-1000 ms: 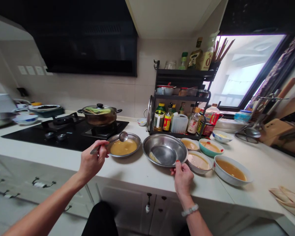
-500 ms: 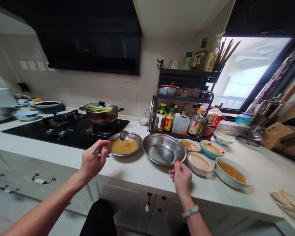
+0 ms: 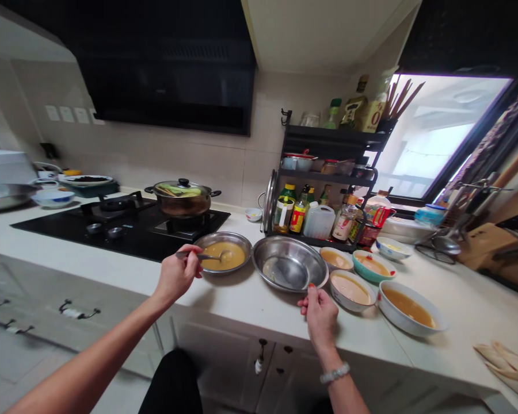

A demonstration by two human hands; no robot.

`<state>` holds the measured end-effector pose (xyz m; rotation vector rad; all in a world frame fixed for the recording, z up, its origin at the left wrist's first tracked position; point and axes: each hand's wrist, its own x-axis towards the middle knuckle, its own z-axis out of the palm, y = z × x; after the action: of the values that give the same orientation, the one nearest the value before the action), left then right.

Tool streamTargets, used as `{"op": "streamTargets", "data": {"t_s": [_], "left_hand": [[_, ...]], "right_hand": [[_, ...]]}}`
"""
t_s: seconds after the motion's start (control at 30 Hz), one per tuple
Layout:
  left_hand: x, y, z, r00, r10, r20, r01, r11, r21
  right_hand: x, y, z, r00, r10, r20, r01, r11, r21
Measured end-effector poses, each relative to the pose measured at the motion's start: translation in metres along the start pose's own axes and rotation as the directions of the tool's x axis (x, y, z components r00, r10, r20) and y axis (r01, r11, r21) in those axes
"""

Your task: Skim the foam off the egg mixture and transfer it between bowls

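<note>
My left hand (image 3: 178, 275) is closed round the handle of a metal ladle (image 3: 205, 256). Its bowl dips into the yellow liquid in a shallow steel dish (image 3: 242, 248) on the white counter. My right hand (image 3: 319, 310) pinches the near rim of a large steel bowl (image 3: 290, 270), which holds only a smear of liquid. Right of it stand several bowls of the same yellow liquid: a white one (image 3: 351, 289), a teal one (image 3: 372, 265) and a larger white one (image 3: 411, 309).
A black hob (image 3: 125, 227) carries a lidded pot (image 3: 182, 198) behind the dish. A black rack of bottles (image 3: 323, 190) stands at the wall. Cutting boards and a utensil stand (image 3: 479, 224) lie at the right. A cloth (image 3: 507, 356) is near the counter's edge.
My left hand has lowered the ladle from above the steel dish into its liquid. My right hand has stayed on the big bowl's rim.
</note>
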<state>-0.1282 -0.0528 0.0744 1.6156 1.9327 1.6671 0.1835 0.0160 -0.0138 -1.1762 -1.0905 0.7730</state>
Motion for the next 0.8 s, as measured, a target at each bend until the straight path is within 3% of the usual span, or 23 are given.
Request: {"op": "streamTargets", "data": {"t_s": [0.13, 0.27, 0.43, 0.6, 0.8], "left_hand": [[0.016, -0.001, -0.005, 0.974, -0.195, -0.111, 0.166, 0.959, -0.229], [0.026, 0.000, -0.010, 0.941, -0.307, -0.140, 0.230, 0.886, -0.402], [0.034, 0.007, -0.014, 0.928, -0.334, -0.163, 0.221, 0.848, -0.482], [0.042, 0.030, -0.013, 0.919, -0.373, -0.129, 0.248, 0.800, -0.546], [0.037, 0.056, 0.012, 0.969, -0.242, -0.048, 0.174, 0.810, -0.560]], "right_hand": [[0.000, 0.001, 0.000, 1.000, -0.005, -0.006, 0.006, 1.000, 0.004], [0.001, 0.003, 0.001, 1.000, -0.005, -0.013, 0.005, 1.000, -0.004], [0.000, 0.002, 0.000, 1.000, -0.013, -0.015, 0.013, 1.000, -0.019], [0.000, 0.002, 0.000, 1.000, -0.014, -0.009, 0.013, 0.999, -0.031], [0.000, 0.001, 0.001, 1.000, -0.008, -0.016, 0.008, 1.000, -0.021]]}}
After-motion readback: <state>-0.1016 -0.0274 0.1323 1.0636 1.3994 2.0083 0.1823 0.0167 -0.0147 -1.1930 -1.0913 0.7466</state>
